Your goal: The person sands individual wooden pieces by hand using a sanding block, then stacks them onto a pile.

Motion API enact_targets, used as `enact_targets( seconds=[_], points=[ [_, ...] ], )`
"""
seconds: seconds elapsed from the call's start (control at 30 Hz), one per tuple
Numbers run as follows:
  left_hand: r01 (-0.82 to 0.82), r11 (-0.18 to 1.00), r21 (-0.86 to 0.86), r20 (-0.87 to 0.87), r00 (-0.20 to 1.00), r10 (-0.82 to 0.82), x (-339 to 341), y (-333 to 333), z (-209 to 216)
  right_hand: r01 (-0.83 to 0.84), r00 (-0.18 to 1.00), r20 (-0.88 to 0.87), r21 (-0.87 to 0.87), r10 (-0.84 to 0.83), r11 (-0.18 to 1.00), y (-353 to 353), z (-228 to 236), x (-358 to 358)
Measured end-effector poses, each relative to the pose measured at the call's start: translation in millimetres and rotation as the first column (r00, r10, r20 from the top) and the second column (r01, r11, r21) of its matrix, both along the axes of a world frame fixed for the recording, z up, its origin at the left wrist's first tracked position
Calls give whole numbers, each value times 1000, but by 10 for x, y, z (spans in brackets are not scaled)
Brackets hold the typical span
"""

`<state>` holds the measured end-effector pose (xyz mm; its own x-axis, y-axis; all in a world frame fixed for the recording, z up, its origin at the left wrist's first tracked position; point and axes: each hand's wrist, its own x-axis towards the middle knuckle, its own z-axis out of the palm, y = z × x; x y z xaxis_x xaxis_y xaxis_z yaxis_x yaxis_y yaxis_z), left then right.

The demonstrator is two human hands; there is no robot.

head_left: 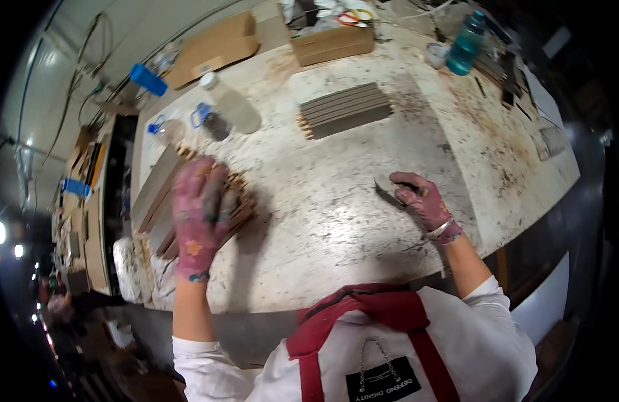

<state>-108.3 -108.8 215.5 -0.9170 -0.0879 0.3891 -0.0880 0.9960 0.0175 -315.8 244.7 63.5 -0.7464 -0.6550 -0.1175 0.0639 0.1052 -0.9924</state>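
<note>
My left hand [201, 211], in a stained pink flowered glove, lies over a pile of grey-brown strips [163, 184] at the left of the table. Its fingers are stretched forward and a little apart, near the strips' light wooden ends [241, 197]. The hand hides part of the pile. My right hand [423, 204], in a matching glove, is closed on a small flat grey piece [384, 184] above the table's right half. What that piece is I cannot make out. Farther off, a neat stack of grey-brown strips [346, 110] lies apart from both hands.
Bottles stand at the back left of the worktable [309, 234]: a tall cloudy one [235, 107] and smaller blue-capped ones. Behind are a cardboard box [333, 47] with scissors on it and a cardboard sheet [215, 50]. A teal bottle [465, 47] stands at the far right, by dark offcuts [507, 80].
</note>
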Motion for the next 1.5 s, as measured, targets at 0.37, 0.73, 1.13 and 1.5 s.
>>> enact_targets(
  seconds=[0.37, 0.73, 1.13, 1.5],
  points=[
    [1, 999, -46, 63, 998, 2, -2082, 699, -1671, 267, 960, 85, 21, -268, 963, 468, -300, -50],
    [71, 985, 155, 126, 988, -91, -1982, 773, -1550, 370, 928, 57, -72, -367, 926, 433, -491, -299],
    [-30, 865, 501, 489, 835, -254, -2339, 682, -1463, 503, 851, 262, -158, -455, 850, 183, -253, -527],
    [136, 921, 364, 201, 954, -220, -1351, 1145, -1270, 543, 807, 335, -96, -486, 835, 499, -435, -360]
  ],
)
